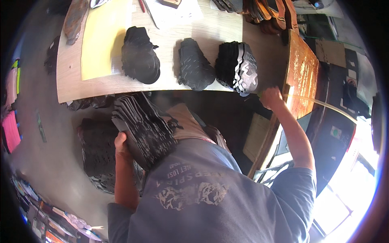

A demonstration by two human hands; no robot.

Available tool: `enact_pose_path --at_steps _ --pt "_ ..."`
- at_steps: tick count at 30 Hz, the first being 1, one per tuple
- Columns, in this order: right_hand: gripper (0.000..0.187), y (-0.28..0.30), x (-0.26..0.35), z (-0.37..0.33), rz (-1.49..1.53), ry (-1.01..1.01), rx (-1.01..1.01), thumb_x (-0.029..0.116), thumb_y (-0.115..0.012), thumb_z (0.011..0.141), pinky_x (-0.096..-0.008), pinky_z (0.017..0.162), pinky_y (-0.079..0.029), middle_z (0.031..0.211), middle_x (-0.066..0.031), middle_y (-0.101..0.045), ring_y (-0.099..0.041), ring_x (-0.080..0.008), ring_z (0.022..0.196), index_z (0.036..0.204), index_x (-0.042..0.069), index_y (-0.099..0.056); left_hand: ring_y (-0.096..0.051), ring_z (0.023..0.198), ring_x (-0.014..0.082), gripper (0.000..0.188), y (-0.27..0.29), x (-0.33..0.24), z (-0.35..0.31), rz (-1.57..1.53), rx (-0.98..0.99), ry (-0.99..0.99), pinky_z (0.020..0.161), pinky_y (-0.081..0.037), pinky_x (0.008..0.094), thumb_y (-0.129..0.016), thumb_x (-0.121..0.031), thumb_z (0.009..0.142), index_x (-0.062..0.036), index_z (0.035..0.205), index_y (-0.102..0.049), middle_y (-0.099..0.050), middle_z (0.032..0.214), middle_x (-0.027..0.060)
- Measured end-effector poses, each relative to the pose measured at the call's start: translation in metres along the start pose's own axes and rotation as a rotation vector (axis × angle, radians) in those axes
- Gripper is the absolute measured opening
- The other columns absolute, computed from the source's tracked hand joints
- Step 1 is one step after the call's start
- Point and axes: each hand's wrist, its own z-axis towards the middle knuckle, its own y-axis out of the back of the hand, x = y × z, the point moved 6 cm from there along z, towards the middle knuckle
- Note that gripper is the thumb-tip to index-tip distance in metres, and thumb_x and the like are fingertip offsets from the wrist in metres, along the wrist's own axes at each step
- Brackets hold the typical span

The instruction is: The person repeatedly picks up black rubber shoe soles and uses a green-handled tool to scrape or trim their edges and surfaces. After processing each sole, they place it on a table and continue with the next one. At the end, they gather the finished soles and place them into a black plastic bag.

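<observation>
A pale wood-grain worktop (166,60) spans twelve o'clock, with a glossy orange-brown wooden panel (303,71) at two; grey floor (60,133) at nine; blinding white light (338,202) at four.

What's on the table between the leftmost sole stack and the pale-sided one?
In the head view, a middle stack of black shoe soles lies between the leftmost stack and the pale-sided stack.

Both hands (122,148) well apart

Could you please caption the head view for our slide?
Left hand holding a stack of black sole-shaped pieces beside a pale wooden table.
</observation>
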Motion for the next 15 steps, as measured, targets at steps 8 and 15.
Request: enact_pose_path --at_steps 8,15 --pt "0.049 -0.033 0.049 -0.013 0.291 0.192 0.454 0.045 -0.083 0.074 -0.0462 0.078 -0.058 0.094 -0.0212 -0.075 -0.074 -0.0364 0.092 0.084 -0.002 -0.075 -0.058 0.126 0.0355 0.083 0.012 -0.005 -0.012 -0.04 -0.02 -0.302 0.11 -0.046 0.047 -0.075 -0.048 0.083 0.0008 0.145 -0.05 -0.06 0.139 0.0166" --pt "0.036 0.115 0.089 -0.141 1.128 0.259 0.053 0.027 -0.079 0.085 -0.04 0.079 -0.056 0.095 -0.0166 -0.074 -0.073 -0.0248 0.092 0.105 -0.002 -0.072 -0.056 0.129 0.0346 0.078 0.008 -0.034 -0.015 -0.018 -0.175 -0.526 0.11 -0.045 0.0491 -0.05 -0.059 0.098 -0.0059 0.154 -0.038 -0.053 0.147 0.0148"
